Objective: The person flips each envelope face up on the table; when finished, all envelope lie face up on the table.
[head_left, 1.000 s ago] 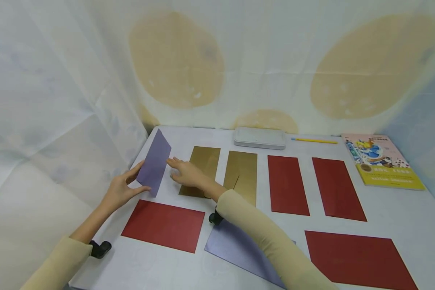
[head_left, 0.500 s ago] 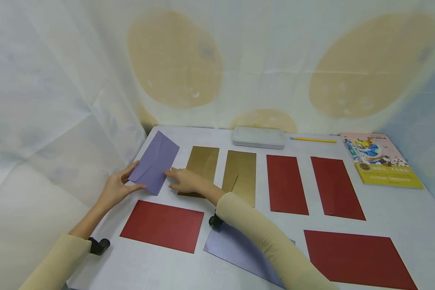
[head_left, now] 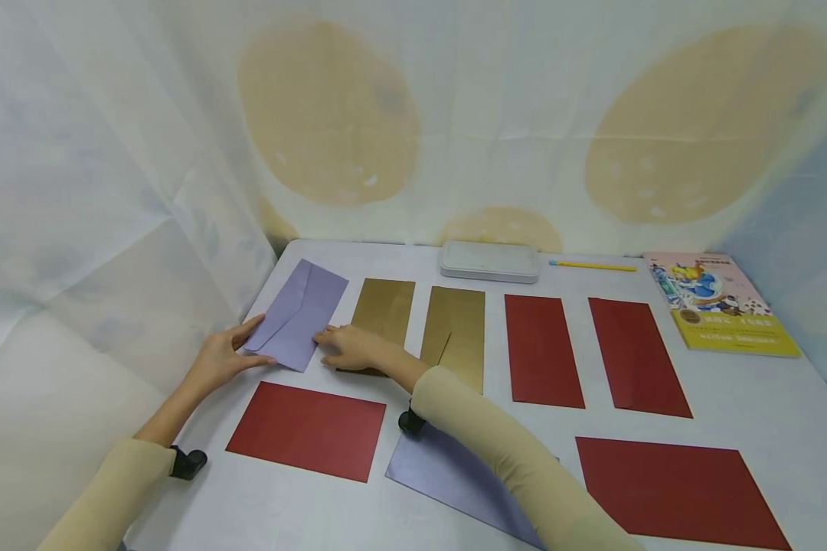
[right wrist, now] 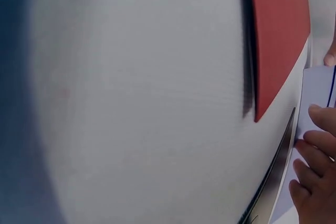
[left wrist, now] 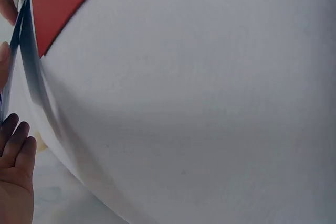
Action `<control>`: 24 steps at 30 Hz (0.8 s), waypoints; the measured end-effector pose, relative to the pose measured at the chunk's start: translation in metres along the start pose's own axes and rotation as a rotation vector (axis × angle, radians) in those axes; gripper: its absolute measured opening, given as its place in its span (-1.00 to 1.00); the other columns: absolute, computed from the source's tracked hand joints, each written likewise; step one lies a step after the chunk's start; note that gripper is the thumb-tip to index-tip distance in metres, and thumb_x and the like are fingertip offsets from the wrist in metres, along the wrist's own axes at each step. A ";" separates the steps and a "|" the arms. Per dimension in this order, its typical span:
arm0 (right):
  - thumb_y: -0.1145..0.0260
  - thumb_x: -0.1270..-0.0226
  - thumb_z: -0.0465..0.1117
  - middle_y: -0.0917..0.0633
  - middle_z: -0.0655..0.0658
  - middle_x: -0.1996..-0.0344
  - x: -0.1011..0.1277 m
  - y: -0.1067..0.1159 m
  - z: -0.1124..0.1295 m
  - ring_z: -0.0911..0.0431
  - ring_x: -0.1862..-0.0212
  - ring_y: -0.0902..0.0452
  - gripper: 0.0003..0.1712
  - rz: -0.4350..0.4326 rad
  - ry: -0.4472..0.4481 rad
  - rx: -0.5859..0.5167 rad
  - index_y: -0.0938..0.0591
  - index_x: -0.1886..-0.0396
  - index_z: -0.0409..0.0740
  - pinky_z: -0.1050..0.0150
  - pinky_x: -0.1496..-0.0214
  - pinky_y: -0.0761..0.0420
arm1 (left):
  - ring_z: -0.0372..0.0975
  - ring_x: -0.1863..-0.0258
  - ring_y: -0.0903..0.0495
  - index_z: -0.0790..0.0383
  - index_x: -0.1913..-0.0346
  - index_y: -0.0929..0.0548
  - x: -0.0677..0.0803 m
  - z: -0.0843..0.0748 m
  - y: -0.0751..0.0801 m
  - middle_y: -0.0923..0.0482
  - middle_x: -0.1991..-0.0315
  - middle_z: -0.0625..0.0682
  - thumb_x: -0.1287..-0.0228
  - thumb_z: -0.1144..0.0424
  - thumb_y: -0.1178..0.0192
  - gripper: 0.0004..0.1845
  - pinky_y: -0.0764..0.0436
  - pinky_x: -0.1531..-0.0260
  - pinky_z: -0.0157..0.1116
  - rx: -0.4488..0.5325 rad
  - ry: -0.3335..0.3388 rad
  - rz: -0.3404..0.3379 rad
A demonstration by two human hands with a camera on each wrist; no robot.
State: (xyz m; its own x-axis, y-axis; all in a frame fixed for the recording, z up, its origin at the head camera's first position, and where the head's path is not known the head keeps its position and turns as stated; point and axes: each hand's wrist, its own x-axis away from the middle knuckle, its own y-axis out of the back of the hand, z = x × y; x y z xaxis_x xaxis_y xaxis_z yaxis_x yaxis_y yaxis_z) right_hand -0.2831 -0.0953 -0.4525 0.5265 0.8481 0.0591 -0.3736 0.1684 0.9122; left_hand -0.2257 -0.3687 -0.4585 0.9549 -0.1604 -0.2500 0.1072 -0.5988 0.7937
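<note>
Head view: left hand pinches purple envelope; right hand fingers flat on its edge; wrist views mostly tabletop.

White table bears red, gold and purple envelopes, a tin, pencil, book

Head view overlooks the table; wrist views skim it closely.
</note>
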 end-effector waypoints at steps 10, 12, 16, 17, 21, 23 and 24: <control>-0.16 -0.45 -0.11 -0.41 -0.11 -0.33 0.003 0.000 -0.001 0.08 -0.43 -0.15 -0.44 -0.003 -0.015 0.012 -0.40 -0.37 -0.20 0.31 -0.39 -0.16 | 0.26 -0.09 -0.48 0.42 -0.29 -0.44 -0.001 0.005 -0.006 -0.41 -0.15 0.49 0.16 -0.08 -0.55 -0.03 -0.50 0.06 0.12 -0.148 0.044 0.094; -0.17 -0.46 -0.12 -0.39 -0.11 -0.34 0.002 -0.001 -0.001 0.07 -0.43 -0.13 -0.44 0.003 -0.035 0.012 -0.38 -0.39 -0.19 0.29 -0.40 -0.15 | 0.25 -0.06 -0.50 0.43 -0.27 -0.46 0.000 0.005 -0.008 -0.42 -0.15 0.48 0.14 -0.07 -0.54 -0.06 -0.49 0.05 0.12 -0.168 0.040 0.098; -0.18 -0.44 -0.10 -0.38 -0.10 -0.36 0.003 -0.001 -0.002 0.07 -0.44 -0.11 -0.41 0.005 -0.045 0.030 -0.36 -0.40 -0.16 0.27 -0.40 -0.16 | 0.26 -0.06 -0.49 0.45 -0.25 -0.47 0.001 0.002 -0.011 -0.42 -0.16 0.47 0.10 -0.05 -0.53 -0.10 -0.47 0.01 0.13 -0.180 0.046 0.107; -0.18 -0.45 -0.10 -0.37 -0.09 -0.37 0.003 -0.002 -0.003 0.08 -0.44 -0.10 -0.41 0.005 -0.043 0.033 -0.35 -0.41 -0.15 0.27 -0.40 -0.14 | 0.26 -0.06 -0.49 0.46 -0.25 -0.47 0.001 0.001 -0.011 -0.41 -0.16 0.47 0.10 -0.03 -0.53 -0.10 -0.47 0.01 0.14 -0.183 0.045 0.106; -0.16 -0.46 -0.10 -0.39 -0.08 -0.36 0.005 -0.002 -0.003 0.08 -0.44 -0.12 -0.43 -0.015 0.001 0.045 -0.37 -0.40 -0.16 0.28 -0.41 -0.12 | 0.27 0.00 -0.53 0.44 -0.23 -0.49 0.003 -0.001 -0.011 -0.45 -0.12 0.48 0.09 0.01 -0.54 -0.15 -0.51 0.08 0.13 -0.200 0.004 0.093; -0.16 -0.46 -0.10 -0.41 -0.08 -0.34 0.006 -0.001 -0.002 0.07 -0.43 -0.15 -0.45 -0.028 0.028 0.051 -0.41 -0.38 -0.14 0.27 -0.41 -0.13 | 0.25 0.01 -0.55 0.41 -0.21 -0.52 0.003 -0.003 -0.011 -0.47 -0.10 0.47 0.07 0.05 -0.53 -0.21 -0.53 0.10 0.12 -0.192 -0.048 0.089; -0.16 -0.46 -0.09 -0.42 -0.07 -0.33 0.007 0.000 -0.001 0.07 -0.42 -0.17 -0.47 -0.029 0.041 0.059 -0.43 -0.37 -0.13 0.27 -0.41 -0.14 | 0.24 0.02 -0.56 0.39 -0.20 -0.54 0.003 -0.004 -0.012 -0.49 -0.09 0.46 0.05 0.06 -0.52 -0.25 -0.55 0.11 0.11 -0.188 -0.075 0.089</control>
State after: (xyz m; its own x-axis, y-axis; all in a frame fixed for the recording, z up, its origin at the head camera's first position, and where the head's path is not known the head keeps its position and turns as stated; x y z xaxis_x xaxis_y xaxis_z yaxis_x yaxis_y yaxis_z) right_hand -0.2801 -0.0891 -0.4530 0.5039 0.8636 0.0170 -0.3125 0.1639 0.9357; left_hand -0.2235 -0.3591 -0.4665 0.9403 -0.2686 -0.2089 0.0793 -0.4241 0.9021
